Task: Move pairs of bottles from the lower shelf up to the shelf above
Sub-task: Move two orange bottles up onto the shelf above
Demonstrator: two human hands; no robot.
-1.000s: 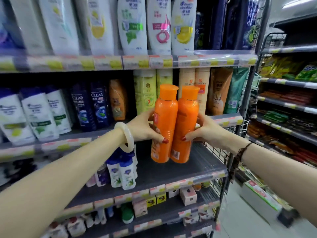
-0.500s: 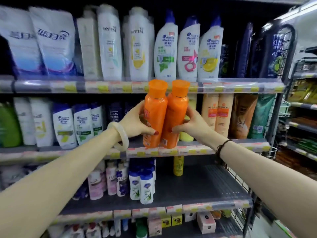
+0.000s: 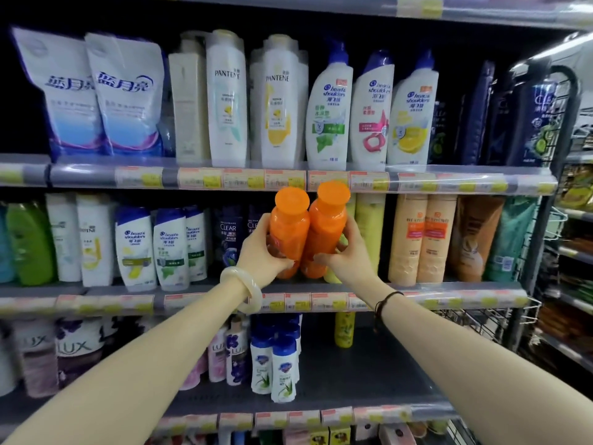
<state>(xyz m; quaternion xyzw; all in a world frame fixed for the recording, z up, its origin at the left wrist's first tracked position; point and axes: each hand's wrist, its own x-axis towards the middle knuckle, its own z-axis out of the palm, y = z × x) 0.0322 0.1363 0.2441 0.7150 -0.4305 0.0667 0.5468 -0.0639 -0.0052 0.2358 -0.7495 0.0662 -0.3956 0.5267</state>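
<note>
- On the middle shelf (image 3: 417, 293) I see, from the left, a green bottle (image 3: 30, 242), white Head & Shoulders bottles (image 3: 136, 248) and dark Clear bottles (image 3: 228, 236); what any of them holds I cannot tell
- My left hand (image 3: 261, 253) has its fingers curled tight round the left orange bottle (image 3: 288, 229), thumb across the front, a pale bangle (image 3: 245, 289) on the wrist
- The two orange bottles are pressed side by side, tipped slightly back, their bases just above the middle shelf's front edge and their orange caps level with the price strip of the shelf above
- My right hand (image 3: 345, 256) wraps the right orange bottle (image 3: 325, 226) from the far side, fingers closed on it, a dark cord bracelet (image 3: 383, 303) on the wrist; both forearms reach up and inward
- To the right stand pale yellow bottles (image 3: 369, 232) and peach bottles (image 3: 422, 239) with orange labels too blurred to read
- On the top shelf (image 3: 96, 175) I read Chinese script on blue-white refill pouches (image 3: 96, 94), then Pantene (image 3: 226, 101), then Head & Shoulders pump bottles (image 3: 372, 110)
- On the lower shelf (image 3: 353, 380) I read Lux (image 3: 78, 348) on the left, beside small blue-capped bottles (image 3: 276, 364)
</note>
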